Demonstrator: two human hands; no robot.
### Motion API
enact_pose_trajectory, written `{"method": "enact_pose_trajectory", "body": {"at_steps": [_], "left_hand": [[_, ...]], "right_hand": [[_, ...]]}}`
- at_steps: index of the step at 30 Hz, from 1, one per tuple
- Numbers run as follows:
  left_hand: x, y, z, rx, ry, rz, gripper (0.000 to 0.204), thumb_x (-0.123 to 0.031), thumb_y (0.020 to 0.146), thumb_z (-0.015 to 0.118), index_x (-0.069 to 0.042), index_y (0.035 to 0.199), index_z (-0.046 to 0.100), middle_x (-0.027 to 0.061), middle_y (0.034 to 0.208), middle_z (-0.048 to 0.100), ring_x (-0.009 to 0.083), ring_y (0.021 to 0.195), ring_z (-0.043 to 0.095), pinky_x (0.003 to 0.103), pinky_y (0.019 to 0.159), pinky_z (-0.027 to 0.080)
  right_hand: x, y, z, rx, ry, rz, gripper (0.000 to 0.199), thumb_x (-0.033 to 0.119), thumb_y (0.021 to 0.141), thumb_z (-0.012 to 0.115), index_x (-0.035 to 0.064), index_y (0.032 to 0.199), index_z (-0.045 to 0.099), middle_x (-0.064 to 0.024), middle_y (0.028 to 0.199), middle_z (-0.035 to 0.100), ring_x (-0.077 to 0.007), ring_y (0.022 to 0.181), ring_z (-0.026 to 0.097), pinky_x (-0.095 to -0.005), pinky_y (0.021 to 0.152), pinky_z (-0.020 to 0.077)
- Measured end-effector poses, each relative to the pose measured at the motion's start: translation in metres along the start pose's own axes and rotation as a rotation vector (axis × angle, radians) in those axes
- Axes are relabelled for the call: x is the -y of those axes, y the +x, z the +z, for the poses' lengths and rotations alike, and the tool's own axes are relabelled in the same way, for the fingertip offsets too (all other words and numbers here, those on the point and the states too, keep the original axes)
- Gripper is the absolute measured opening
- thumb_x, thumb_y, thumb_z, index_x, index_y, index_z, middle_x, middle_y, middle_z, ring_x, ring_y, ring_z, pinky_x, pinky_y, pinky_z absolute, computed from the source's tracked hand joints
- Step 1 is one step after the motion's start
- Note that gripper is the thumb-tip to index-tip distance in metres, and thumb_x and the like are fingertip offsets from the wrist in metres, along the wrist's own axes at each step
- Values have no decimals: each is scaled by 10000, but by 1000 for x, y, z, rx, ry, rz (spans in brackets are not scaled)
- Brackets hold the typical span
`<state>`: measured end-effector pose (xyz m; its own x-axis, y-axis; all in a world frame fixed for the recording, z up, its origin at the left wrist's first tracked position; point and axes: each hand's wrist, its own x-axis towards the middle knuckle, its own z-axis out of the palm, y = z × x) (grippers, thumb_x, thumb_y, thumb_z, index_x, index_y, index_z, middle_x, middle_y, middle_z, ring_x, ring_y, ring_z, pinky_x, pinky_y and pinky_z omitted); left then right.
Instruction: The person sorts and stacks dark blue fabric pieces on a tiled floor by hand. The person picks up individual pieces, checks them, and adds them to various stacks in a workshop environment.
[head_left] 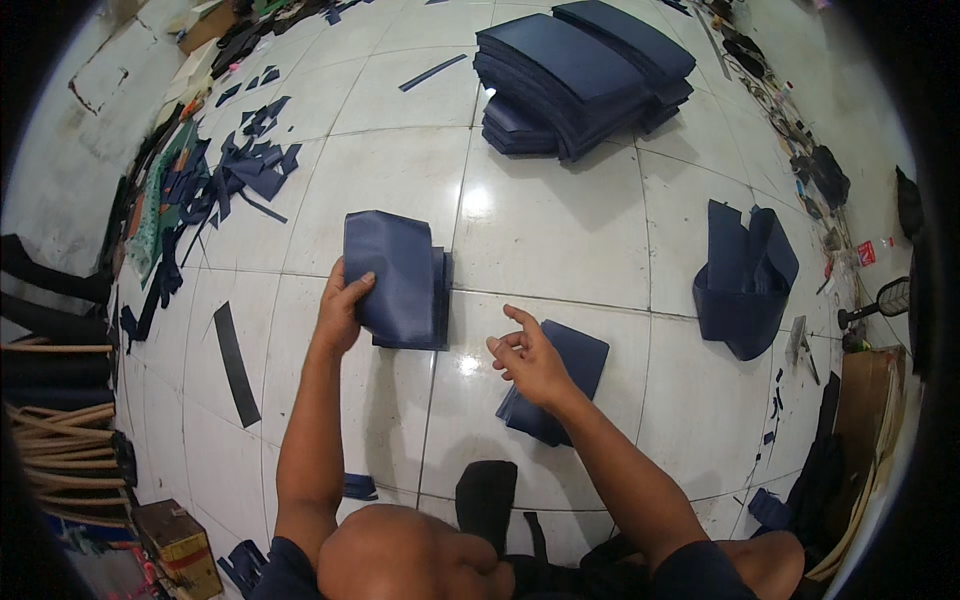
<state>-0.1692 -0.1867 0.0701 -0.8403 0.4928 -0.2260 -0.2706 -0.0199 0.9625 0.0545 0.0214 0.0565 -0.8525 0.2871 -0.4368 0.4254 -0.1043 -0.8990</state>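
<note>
My left hand (345, 305) grips the left edge of a navy sheet (395, 275), thumb on top, the other fingers underneath. The sheet looks like synthetic leather and bends slightly. More navy sheets (442, 300) show at its right and lower edges; whether my hand holds these too, I cannot tell. To the right, my right hand (535, 365) hovers over a small pile of navy sheets (585, 355), partly covering it. Its index finger is stretched out and the others are loosely bent, with nothing visible between them.
A tall stack of navy sheets (560, 65) stands farther off on the tiled floor (400, 170). Looped navy pieces (740, 310) lie at right, near scissors (800, 345). Scraps (255, 165) and a dark strip (236, 365) lie left. Rolls (60, 430) line the left side.
</note>
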Motion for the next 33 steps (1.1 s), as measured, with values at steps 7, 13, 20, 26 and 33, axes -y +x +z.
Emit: {"method": "enact_pose_trajectory", "body": {"at_steps": [7, 13, 20, 26, 33], "left_hand": [[55, 26, -23, -187, 1362, -32, 784, -529, 832, 711, 42, 1348, 563, 301, 1256, 596, 361, 1150, 606, 403, 995, 469], [58, 48, -45, -173, 615, -199, 929, -604, 813, 701, 157, 1318, 527, 345, 1329, 541, 365, 1259, 544, 406, 1059, 424], [65, 41, -24, -81, 589, -368, 701, -475, 872, 720, 94, 1257, 577, 194, 1121, 682, 242, 975, 670, 332, 844, 540], [94, 51, -38, -39, 622, -186, 577, -347, 847, 780, 90, 1177, 600, 201, 1070, 692, 234, 934, 682, 343, 817, 557], [121, 54, -48, -94, 683, -152, 579, -341, 861, 763, 80, 1214, 582, 199, 1094, 675, 251, 972, 665, 353, 847, 540]], "right_hand": [[-25, 25, 12, -22, -122, 13, 683, 370, 946, 657, 45, 1476, 372, -158, 1079, 664, -233, 903, 668, -362, 849, 515], [-35, 80, 22, 7, -206, -10, 633, 375, 958, 646, -3, 1427, 450, -128, 1096, 625, -167, 867, 630, -304, 729, 528], [-9, 139, 59, -132, -415, -135, 603, 448, 898, 686, -23, 1259, 576, -258, 1196, 627, -347, 1068, 635, -426, 905, 503], [5, 180, 68, -211, -397, -79, 594, 476, 855, 720, -61, 1100, 650, -190, 949, 695, -307, 887, 678, -391, 819, 529], [15, 175, 81, -187, -238, 59, 653, 420, 836, 776, -89, 1200, 589, -200, 1057, 671, -252, 959, 661, -344, 810, 523]]}}
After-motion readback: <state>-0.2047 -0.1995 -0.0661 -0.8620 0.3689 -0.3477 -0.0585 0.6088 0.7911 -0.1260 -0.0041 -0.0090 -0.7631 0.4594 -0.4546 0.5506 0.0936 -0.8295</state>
